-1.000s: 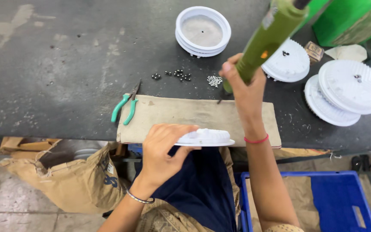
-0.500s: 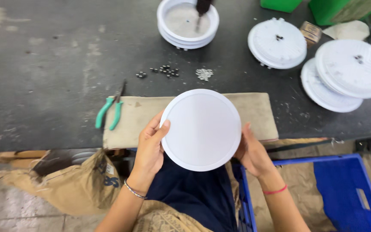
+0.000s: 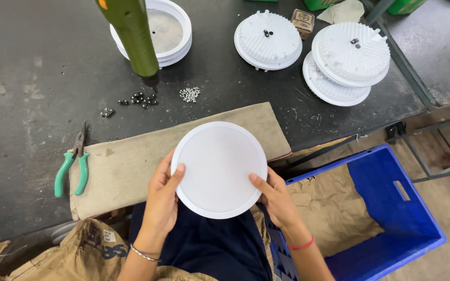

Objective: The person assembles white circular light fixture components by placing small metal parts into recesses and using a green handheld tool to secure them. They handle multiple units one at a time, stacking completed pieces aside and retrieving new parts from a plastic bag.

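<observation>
**Both hands hold round white panel, flat face up**

Head view: round white light panel (image 3: 219, 169) sits at frame centre, held over the lap, its far edge overlapping the near edge of the tan cloth pad (image 3: 131, 161) on the dark workbench (image 3: 22, 78). Left hand (image 3: 162, 200) grips the rim at 9 o'clock, thumb lying on the face, fingers curled underneath. Right hand (image 3: 277, 200) grips the rim at 4 o'clock, thumb on the face, fingers underneath, hidden. Both half-closed, clamping the rim, not fists.

Handling, judged: looks light, stiff plastic, smooth face likely slippery and easy to smudge or scratch; the rim is the sensible place to hold.

Around it: green-handled pliers (image 3: 72, 166) at 9 o'clock on the pad's left end. Green powered screwdriver (image 3: 131, 34) hangs at 11 o'clock over loose screws (image 3: 189, 94) and dark small parts (image 3: 139, 99). White ribbed housings (image 3: 268, 40) at 12 to 1 o'clock. Blue crate (image 3: 391, 218) at 4 o'clock, lined with brown paper.
</observation>
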A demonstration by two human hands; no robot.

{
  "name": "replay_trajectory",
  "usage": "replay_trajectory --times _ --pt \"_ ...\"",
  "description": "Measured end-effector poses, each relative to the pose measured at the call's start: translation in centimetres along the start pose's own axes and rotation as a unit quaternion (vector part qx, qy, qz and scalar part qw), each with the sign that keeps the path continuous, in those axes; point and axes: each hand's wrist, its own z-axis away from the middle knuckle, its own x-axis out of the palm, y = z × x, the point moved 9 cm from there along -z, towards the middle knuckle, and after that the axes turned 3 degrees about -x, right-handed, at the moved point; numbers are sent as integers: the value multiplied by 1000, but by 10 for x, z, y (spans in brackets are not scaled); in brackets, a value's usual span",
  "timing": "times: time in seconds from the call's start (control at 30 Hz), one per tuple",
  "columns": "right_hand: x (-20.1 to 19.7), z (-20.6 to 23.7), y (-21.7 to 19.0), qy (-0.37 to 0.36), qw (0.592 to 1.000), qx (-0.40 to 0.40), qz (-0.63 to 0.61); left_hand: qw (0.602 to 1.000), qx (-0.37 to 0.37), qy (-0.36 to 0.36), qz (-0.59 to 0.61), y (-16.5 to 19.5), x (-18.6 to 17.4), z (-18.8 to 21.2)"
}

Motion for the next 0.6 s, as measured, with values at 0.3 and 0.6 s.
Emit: replay_trajectory --times 0.3,0.6 --pt "-51 1 -13 119 984 -43 -127 995 -55 -27 -78 -11 11 -2" --pt "-53 -55 -65 103 981 -131 -100 962 151 -50 -221 4 10 -36"
